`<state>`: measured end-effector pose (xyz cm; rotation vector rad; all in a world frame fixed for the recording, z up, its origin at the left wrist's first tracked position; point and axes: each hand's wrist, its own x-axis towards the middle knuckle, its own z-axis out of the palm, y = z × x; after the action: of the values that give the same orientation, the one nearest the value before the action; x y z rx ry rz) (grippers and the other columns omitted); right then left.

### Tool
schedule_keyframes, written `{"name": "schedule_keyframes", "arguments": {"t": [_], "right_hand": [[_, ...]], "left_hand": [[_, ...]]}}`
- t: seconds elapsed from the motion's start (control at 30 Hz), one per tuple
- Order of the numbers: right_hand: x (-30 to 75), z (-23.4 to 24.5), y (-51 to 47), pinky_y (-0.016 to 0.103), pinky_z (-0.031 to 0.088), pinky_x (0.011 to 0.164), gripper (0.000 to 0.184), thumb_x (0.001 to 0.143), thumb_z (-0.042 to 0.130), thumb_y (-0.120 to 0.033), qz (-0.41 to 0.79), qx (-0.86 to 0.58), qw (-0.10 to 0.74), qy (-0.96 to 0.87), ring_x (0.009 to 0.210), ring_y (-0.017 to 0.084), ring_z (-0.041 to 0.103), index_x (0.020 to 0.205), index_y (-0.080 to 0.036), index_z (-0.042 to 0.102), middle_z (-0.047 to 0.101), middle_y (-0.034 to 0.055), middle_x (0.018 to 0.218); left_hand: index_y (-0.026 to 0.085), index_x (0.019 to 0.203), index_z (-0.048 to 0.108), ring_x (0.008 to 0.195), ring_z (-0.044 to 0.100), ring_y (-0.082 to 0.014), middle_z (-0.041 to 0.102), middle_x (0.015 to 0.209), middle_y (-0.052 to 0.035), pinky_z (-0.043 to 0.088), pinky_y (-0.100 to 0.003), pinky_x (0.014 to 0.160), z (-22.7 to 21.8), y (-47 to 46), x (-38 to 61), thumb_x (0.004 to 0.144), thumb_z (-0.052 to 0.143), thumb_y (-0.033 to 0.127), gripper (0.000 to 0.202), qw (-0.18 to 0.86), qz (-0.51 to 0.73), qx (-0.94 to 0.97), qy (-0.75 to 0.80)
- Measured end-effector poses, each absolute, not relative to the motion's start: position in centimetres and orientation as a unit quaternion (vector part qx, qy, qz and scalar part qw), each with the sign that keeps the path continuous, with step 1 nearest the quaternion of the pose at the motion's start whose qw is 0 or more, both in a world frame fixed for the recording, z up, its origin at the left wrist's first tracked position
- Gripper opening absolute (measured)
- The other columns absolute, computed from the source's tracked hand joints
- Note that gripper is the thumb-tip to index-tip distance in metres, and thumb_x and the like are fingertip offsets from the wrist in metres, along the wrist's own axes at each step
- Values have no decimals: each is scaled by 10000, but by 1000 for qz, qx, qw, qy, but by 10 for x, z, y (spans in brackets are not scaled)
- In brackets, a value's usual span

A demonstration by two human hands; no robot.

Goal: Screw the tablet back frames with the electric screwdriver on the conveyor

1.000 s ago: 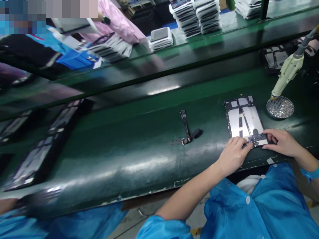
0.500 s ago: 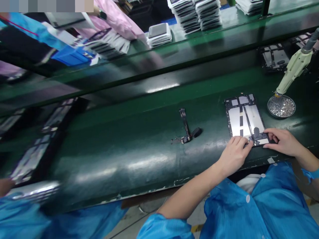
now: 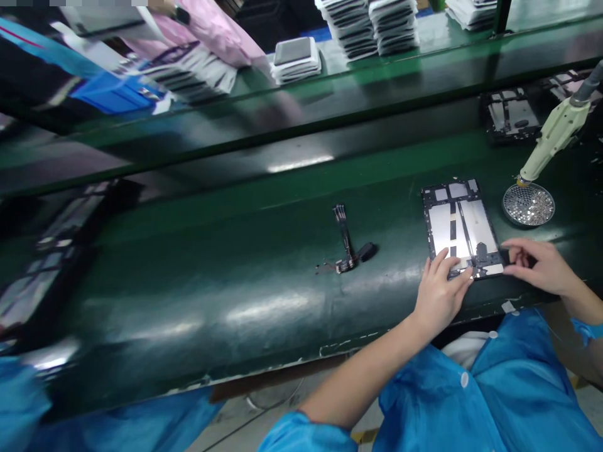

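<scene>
Hands on tablet frame (image 3: 459,220): your left hand (image 3: 440,295) fingers spread on near edge, right hand (image 3: 539,269) fingers pinch small dark part (image 3: 505,257).

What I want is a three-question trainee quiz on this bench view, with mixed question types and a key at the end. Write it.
1. True or false: the left hand rests on the near left corner of the tablet frame.
2. What sits on the belt just right of the frame's far end? A) a dish of screws B) a roll of tape C) a mug
3. Name the tool whose tip points down at the rim of that item.

Key: 1 true; 2 A; 3 the electric screwdriver.
</scene>
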<state>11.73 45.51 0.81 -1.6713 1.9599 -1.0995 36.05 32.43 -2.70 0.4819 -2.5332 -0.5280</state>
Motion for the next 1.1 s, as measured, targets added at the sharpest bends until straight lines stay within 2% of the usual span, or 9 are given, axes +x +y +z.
{"name": "schedule_keyframes", "arguments": {"t": [0.1,0.2,0.23,0.3,0.37,0.43,0.63,0.9,1.1], "right_hand": [[99,32,425,426,578,906,320,909,742,-403,-529,-426,-41,733,1038,257,667,1170,-230,677,668,102,1160],[70,55,376,514,449,1144,842,704,911,-378,-603,-338,-112,714,1394,322,492,1432,-203,527,505,142,1499],[61,61,360,505,453,1143,880,658,934,-365,-620,-347,-102,697,1367,317,518,1419,-183,532,525,146,1483],[48,72,334,450,589,897,637,667,914,-403,-653,-352,-16,670,1005,278,699,1178,-118,660,706,139,1122],[42,78,319,371,582,625,476,710,874,-434,-674,-359,56,643,682,218,686,1014,-115,694,706,87,856],[41,79,314,322,506,480,405,719,868,-413,-693,-372,65,614,521,174,621,956,-130,700,680,48,765],[47,68,316,341,536,595,337,824,837,-328,-686,-442,-33,577,579,139,610,1064,-184,649,682,24,839],[66,65,316,310,458,470,287,816,773,-296,-691,-389,-20,609,481,130,577,1030,-205,604,663,-11,799],[82,60,327,304,482,487,276,848,777,-372,-682,-426,18,594,494,129,588,1028,-227,626,667,-16,808]], "left_hand": [[243,1099,780,1322,562,-314,672,1188,-107,556,-559,1023,-26,302,346,1004,613,289,198,249,-196,175,-932],[218,1075,792,1274,590,-303,674,1174,-117,558,-533,1014,-26,274,324,996,630,311,202,246,-196,175,-933],[215,1065,795,1258,598,-297,674,1168,-119,559,-524,1007,-26,267,317,991,641,313,197,246,-198,176,-932],[218,1051,798,1238,606,-287,674,1161,-120,555,-518,993,-28,258,307,983,654,308,183,252,-196,180,-930],[224,1063,792,1244,601,-290,679,1168,-118,536,-548,998,-30,257,302,989,644,300,182,265,-184,185,-928],[229,1090,779,1261,590,-294,685,1189,-117,513,-584,1013,-31,260,301,1007,611,291,198,275,-173,184,-928],[237,1175,735,1263,574,-290,676,1268,-125,498,-588,1028,-26,268,301,1021,574,265,224,265,-172,157,-936],[253,1150,744,1243,564,-290,666,1260,-116,493,-518,997,-23,266,299,1018,578,266,212,290,-173,159,-928],[247,1153,767,1133,538,-288,629,1148,-134,493,-446,906,-20,262,301,993,611,277,226,306,-155,166,-925]]}}
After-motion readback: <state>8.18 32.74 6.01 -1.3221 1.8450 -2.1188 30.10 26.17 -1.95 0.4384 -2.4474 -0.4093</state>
